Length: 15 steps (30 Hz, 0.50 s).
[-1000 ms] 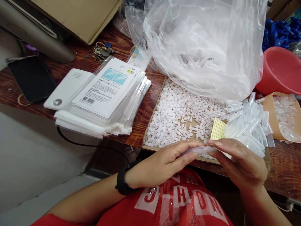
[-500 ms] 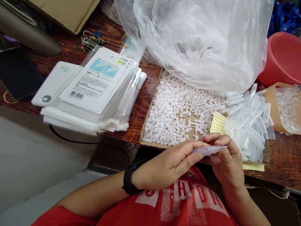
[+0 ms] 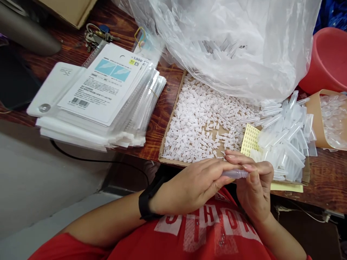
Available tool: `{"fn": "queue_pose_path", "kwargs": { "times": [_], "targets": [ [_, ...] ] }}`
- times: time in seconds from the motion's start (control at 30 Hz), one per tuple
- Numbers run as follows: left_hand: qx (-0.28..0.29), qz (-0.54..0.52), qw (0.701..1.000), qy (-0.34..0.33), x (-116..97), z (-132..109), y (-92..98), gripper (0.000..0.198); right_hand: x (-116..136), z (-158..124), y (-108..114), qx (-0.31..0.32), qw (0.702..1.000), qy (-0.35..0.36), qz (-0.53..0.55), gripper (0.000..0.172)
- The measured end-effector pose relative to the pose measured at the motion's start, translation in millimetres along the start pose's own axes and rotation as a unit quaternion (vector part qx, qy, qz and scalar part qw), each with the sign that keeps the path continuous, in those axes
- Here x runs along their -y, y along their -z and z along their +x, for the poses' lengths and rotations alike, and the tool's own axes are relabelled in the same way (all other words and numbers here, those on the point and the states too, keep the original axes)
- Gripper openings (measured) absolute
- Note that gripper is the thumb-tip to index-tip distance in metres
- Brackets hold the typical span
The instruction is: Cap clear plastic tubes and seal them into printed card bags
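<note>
My left hand [image 3: 196, 184] pinches a translucent plastic tube [image 3: 234, 173] between thumb and fingers, just in front of the table edge. My right hand [image 3: 255, 187] has its thumb and fingers closed on the tube's other end, so the tip is hidden. Right behind my hands, a shallow cardboard tray [image 3: 166, 137] holds many small white nozzle tips [image 3: 187, 122]. Next to my right hand lies a heap of translucent tubes [image 3: 287, 144], with a yellow sticker sheet [image 3: 249, 139] at its left side.
A large clear plastic bag [image 3: 233, 43] of tubes stands behind the tray. To the left are stacked packaging cards [image 3: 94, 86], a white scale [image 3: 51, 90] and keys [image 3: 97, 36]. A red bowl [image 3: 328, 61] and a tan container [image 3: 316, 119] of clear pieces stand at the right.
My right hand has moved left and its thumb and fingers have closed over the tube's narrow tip, which showed before. My left hand keeps its hold. The whole view has shifted slightly.
</note>
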State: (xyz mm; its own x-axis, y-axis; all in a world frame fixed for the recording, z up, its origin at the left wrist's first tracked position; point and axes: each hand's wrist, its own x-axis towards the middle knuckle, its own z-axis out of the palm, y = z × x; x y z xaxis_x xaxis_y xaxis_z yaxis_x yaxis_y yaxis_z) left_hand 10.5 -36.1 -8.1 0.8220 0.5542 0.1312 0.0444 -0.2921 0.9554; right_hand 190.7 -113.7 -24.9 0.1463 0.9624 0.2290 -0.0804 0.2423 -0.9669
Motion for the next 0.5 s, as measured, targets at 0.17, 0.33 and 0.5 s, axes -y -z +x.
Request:
{"fn": "queue_pose_path", "kwargs": {
  "times": [0.17, 0.33, 0.5],
  "targets": [
    [-0.006, 0.094, 0.992, -0.081, 5.5, 1.2, 4.6, 0.031, 2.5, -2.2, 4.5, 0.025, 0.999, 0.021, 0.011, 0.027],
    [-0.026, 0.248, 0.958, -0.143, 4.9, 11.6, 8.5, 0.030, -0.9, 0.6, 8.3, 0.011, 1.000, 0.009, 0.007, 0.026],
    [0.014, 0.262, 0.958, -0.121, 0.0, 28.2, 19.1, 0.030, 4.6, 13.7, 28.6, -0.003, 0.993, 0.023, -0.118, 0.021]
  ]
}}
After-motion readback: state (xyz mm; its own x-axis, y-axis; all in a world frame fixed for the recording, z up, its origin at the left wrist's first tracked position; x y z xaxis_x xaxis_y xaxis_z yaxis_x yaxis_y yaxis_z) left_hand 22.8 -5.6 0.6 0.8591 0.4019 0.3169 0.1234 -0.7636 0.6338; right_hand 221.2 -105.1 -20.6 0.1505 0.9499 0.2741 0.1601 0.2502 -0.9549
